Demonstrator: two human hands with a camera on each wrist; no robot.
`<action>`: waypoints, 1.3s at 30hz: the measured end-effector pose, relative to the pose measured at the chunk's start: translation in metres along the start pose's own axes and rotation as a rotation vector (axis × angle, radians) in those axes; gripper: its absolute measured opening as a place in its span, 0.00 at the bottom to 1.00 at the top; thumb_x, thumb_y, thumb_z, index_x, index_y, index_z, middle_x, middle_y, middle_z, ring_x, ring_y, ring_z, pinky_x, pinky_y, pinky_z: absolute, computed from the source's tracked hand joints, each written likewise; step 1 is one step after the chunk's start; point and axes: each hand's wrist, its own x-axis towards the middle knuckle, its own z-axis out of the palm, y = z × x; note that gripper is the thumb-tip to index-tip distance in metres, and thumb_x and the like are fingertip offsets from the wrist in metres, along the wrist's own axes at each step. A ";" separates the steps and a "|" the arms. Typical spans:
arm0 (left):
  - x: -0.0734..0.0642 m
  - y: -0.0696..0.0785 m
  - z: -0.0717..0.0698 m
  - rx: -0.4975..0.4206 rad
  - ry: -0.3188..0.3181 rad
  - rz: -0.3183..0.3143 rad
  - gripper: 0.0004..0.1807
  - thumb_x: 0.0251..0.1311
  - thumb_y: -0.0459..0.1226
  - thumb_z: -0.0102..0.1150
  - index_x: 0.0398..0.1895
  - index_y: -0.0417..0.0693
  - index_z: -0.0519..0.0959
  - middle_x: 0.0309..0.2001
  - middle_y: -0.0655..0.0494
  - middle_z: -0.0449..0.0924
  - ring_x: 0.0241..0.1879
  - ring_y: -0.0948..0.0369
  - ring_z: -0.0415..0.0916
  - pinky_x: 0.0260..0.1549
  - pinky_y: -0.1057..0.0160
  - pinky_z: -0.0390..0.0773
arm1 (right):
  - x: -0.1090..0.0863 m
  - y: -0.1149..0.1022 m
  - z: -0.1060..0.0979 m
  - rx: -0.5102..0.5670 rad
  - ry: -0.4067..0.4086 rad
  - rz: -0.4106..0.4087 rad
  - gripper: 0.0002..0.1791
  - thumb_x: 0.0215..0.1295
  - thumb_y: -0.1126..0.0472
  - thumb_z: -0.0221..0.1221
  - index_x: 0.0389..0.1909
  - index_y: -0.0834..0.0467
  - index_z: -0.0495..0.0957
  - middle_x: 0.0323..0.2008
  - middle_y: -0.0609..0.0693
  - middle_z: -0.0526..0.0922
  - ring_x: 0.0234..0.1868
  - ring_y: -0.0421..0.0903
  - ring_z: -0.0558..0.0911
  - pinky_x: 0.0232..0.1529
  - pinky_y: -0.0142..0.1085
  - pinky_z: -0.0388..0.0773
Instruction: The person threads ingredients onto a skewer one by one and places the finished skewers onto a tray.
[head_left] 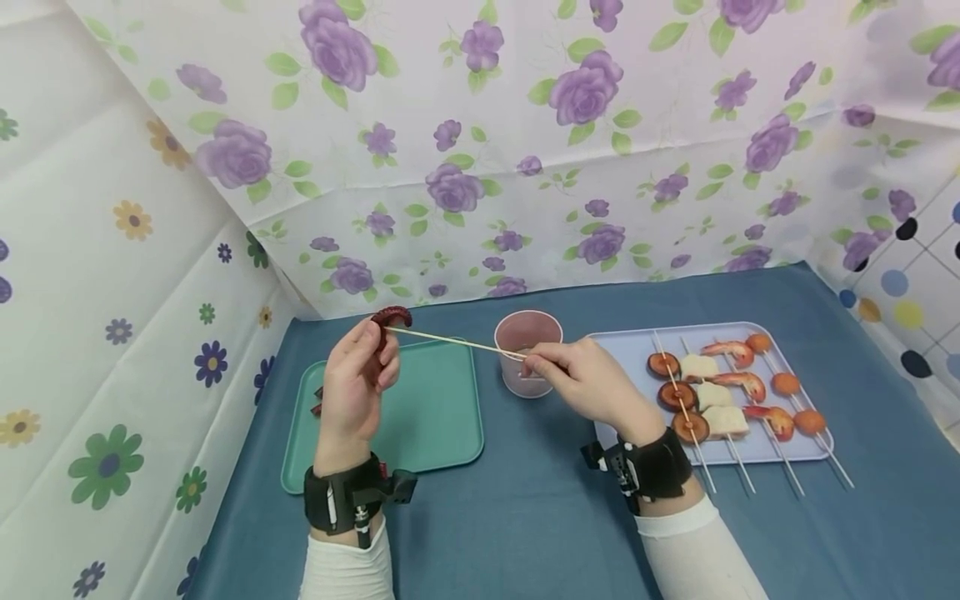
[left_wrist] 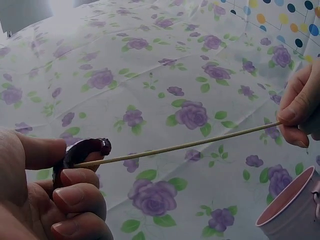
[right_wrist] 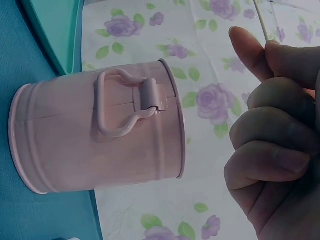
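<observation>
My left hand (head_left: pixel 351 387) pinches a dark red, curved octopus tentacle (head_left: pixel 392 315) between thumb and fingers, above the green tray. A thin bamboo skewer (head_left: pixel 442 338) runs from the tentacle to my right hand (head_left: pixel 588 379), which pinches its other end. In the left wrist view the skewer (left_wrist: pixel 195 143) meets the tentacle (left_wrist: pixel 87 148) at the fingertips; how deep it goes in is hidden. Behind and below the right fingers stands a pink bucket (right_wrist: pixel 65 135) with a folded side handle.
The green tray (head_left: pixel 442 417) on the left bears a few dark red pieces (head_left: pixel 317 409), partly behind the left hand. On the right, a pale tray (head_left: pixel 626 350) carries several loaded skewers with mushroom slices (head_left: pixel 677 397), white chunks, shrimp (head_left: pixel 742 385) and orange balls; their sticks overhang its front edge.
</observation>
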 end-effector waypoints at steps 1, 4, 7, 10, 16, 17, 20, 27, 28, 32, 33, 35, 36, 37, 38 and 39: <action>0.000 0.000 0.002 0.009 0.005 -0.006 0.17 0.86 0.47 0.47 0.37 0.47 0.71 0.28 0.54 0.62 0.20 0.59 0.54 0.27 0.57 0.49 | 0.000 -0.001 0.000 0.004 0.004 -0.011 0.11 0.83 0.57 0.59 0.39 0.47 0.89 0.20 0.35 0.73 0.18 0.35 0.66 0.25 0.36 0.65; 0.001 -0.003 0.009 0.023 0.011 -0.026 0.17 0.85 0.47 0.50 0.36 0.47 0.70 0.28 0.55 0.64 0.19 0.61 0.56 0.26 0.59 0.50 | 0.000 -0.007 0.000 0.016 0.017 -0.044 0.09 0.82 0.59 0.60 0.40 0.49 0.88 0.19 0.35 0.70 0.17 0.34 0.64 0.23 0.35 0.62; 0.002 -0.010 0.021 0.035 0.000 -0.060 0.15 0.85 0.44 0.50 0.37 0.47 0.73 0.28 0.55 0.67 0.19 0.63 0.58 0.23 0.62 0.51 | 0.000 -0.013 0.003 0.030 0.024 -0.073 0.09 0.82 0.59 0.60 0.41 0.49 0.88 0.18 0.34 0.66 0.16 0.33 0.64 0.22 0.34 0.62; 0.002 -0.018 0.036 0.074 -0.047 -0.109 0.13 0.85 0.40 0.49 0.41 0.45 0.77 0.28 0.55 0.70 0.18 0.64 0.60 0.21 0.65 0.54 | 0.001 -0.017 0.008 0.049 0.017 -0.072 0.10 0.83 0.59 0.59 0.41 0.49 0.88 0.18 0.33 0.67 0.16 0.33 0.64 0.21 0.34 0.63; 0.000 -0.032 0.056 0.207 -0.190 -0.210 0.16 0.86 0.39 0.47 0.57 0.34 0.78 0.32 0.48 0.74 0.20 0.63 0.64 0.20 0.67 0.60 | 0.002 -0.019 0.011 0.067 0.027 -0.050 0.11 0.83 0.60 0.58 0.41 0.51 0.89 0.17 0.34 0.68 0.15 0.33 0.65 0.20 0.35 0.64; -0.001 -0.034 0.058 0.222 -0.212 -0.224 0.17 0.86 0.39 0.47 0.58 0.32 0.77 0.33 0.47 0.74 0.20 0.62 0.64 0.20 0.66 0.61 | 0.001 -0.020 0.011 0.063 0.031 -0.049 0.10 0.83 0.61 0.59 0.41 0.51 0.89 0.17 0.34 0.69 0.15 0.33 0.65 0.21 0.35 0.64; -0.002 -0.037 0.062 0.254 -0.258 -0.255 0.19 0.87 0.40 0.47 0.58 0.30 0.76 0.34 0.47 0.75 0.22 0.62 0.66 0.21 0.66 0.61 | 0.000 -0.019 0.011 0.058 0.034 -0.047 0.10 0.82 0.62 0.60 0.40 0.51 0.88 0.17 0.34 0.68 0.15 0.33 0.65 0.21 0.35 0.64; -0.003 -0.040 0.066 0.271 -0.295 -0.273 0.18 0.86 0.41 0.49 0.55 0.33 0.79 0.34 0.50 0.77 0.23 0.58 0.67 0.22 0.65 0.63 | 0.000 -0.019 0.011 0.050 0.037 -0.049 0.10 0.81 0.61 0.60 0.38 0.50 0.86 0.15 0.35 0.61 0.14 0.34 0.63 0.19 0.34 0.60; -0.003 -0.040 0.066 0.274 -0.296 -0.272 0.18 0.86 0.42 0.49 0.55 0.34 0.79 0.35 0.51 0.77 0.23 0.58 0.67 0.22 0.65 0.64 | 0.000 -0.018 0.011 0.047 0.040 -0.050 0.10 0.81 0.61 0.60 0.38 0.50 0.86 0.15 0.34 0.61 0.14 0.34 0.63 0.19 0.34 0.60; -0.003 -0.040 0.065 0.299 -0.314 -0.269 0.17 0.86 0.42 0.48 0.57 0.36 0.79 0.36 0.48 0.78 0.23 0.56 0.69 0.22 0.64 0.65 | 0.001 -0.019 0.010 0.042 0.050 -0.058 0.09 0.81 0.62 0.61 0.37 0.51 0.86 0.15 0.35 0.61 0.14 0.34 0.62 0.19 0.34 0.60; -0.003 -0.041 0.064 0.305 -0.320 -0.270 0.17 0.86 0.42 0.48 0.58 0.36 0.79 0.37 0.48 0.78 0.23 0.57 0.70 0.23 0.64 0.66 | 0.001 -0.019 0.010 0.042 0.052 -0.061 0.09 0.81 0.62 0.61 0.37 0.51 0.86 0.15 0.35 0.61 0.14 0.33 0.62 0.19 0.34 0.60; -0.003 -0.041 0.064 0.317 -0.330 -0.271 0.17 0.87 0.42 0.48 0.59 0.37 0.78 0.38 0.44 0.78 0.23 0.58 0.71 0.22 0.62 0.66 | 0.002 -0.020 0.010 0.043 0.061 -0.064 0.08 0.81 0.63 0.61 0.39 0.52 0.86 0.15 0.35 0.62 0.14 0.33 0.62 0.19 0.34 0.60; -0.003 -0.041 0.064 0.324 -0.336 -0.272 0.18 0.87 0.42 0.47 0.61 0.37 0.77 0.39 0.43 0.78 0.24 0.58 0.71 0.22 0.62 0.66 | 0.002 -0.020 0.010 0.043 0.066 -0.066 0.08 0.81 0.63 0.61 0.40 0.52 0.87 0.16 0.35 0.63 0.14 0.33 0.63 0.19 0.34 0.60; -0.003 -0.041 0.063 0.324 -0.339 -0.274 0.18 0.87 0.42 0.47 0.62 0.37 0.77 0.40 0.41 0.77 0.24 0.57 0.71 0.22 0.62 0.67 | 0.002 -0.020 0.010 0.043 0.072 -0.067 0.08 0.81 0.63 0.61 0.41 0.52 0.87 0.16 0.35 0.63 0.14 0.33 0.63 0.19 0.34 0.60; -0.003 -0.041 0.063 0.327 -0.341 -0.276 0.18 0.87 0.43 0.47 0.63 0.38 0.76 0.40 0.39 0.77 0.24 0.56 0.72 0.22 0.62 0.67 | 0.002 -0.019 0.010 0.041 0.077 -0.068 0.08 0.81 0.63 0.61 0.42 0.52 0.87 0.16 0.35 0.64 0.15 0.33 0.63 0.19 0.34 0.61; -0.003 -0.042 0.063 0.331 -0.342 -0.277 0.19 0.87 0.43 0.48 0.64 0.37 0.75 0.41 0.38 0.76 0.24 0.56 0.72 0.22 0.62 0.67 | 0.003 -0.019 0.010 0.042 0.081 -0.069 0.08 0.81 0.63 0.60 0.43 0.53 0.88 0.16 0.35 0.64 0.15 0.33 0.63 0.19 0.34 0.61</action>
